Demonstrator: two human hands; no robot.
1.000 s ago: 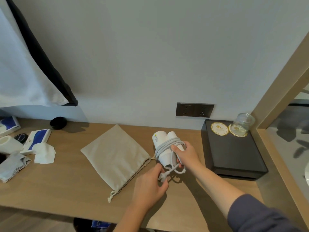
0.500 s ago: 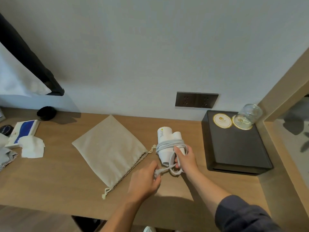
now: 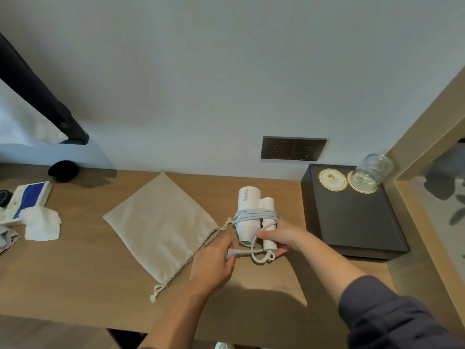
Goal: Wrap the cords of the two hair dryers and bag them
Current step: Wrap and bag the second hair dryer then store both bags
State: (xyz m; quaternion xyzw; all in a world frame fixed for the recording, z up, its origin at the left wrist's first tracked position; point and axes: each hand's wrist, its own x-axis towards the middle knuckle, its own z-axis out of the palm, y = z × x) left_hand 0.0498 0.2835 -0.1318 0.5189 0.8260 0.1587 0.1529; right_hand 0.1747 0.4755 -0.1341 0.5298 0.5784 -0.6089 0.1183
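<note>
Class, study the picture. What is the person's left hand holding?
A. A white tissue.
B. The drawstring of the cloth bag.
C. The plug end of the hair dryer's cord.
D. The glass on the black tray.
C: the left hand pinches the plug at the loose end of the cord, whose coils wrap the hair dryer held by the right hand.

Premises consistent with a hotel guest room. Evidence: a wooden worktop [image 3: 88, 273] against a plain wall; a dark tray [image 3: 352, 222] carrying two gold-rimmed crested coasters [image 3: 332, 179], a clear glass [image 3: 372, 170] on one; a dark double wall socket [image 3: 293, 148]; a white hair dryer [image 3: 247, 205] beside a cloth drawstring bag [image 3: 158, 227].
</note>
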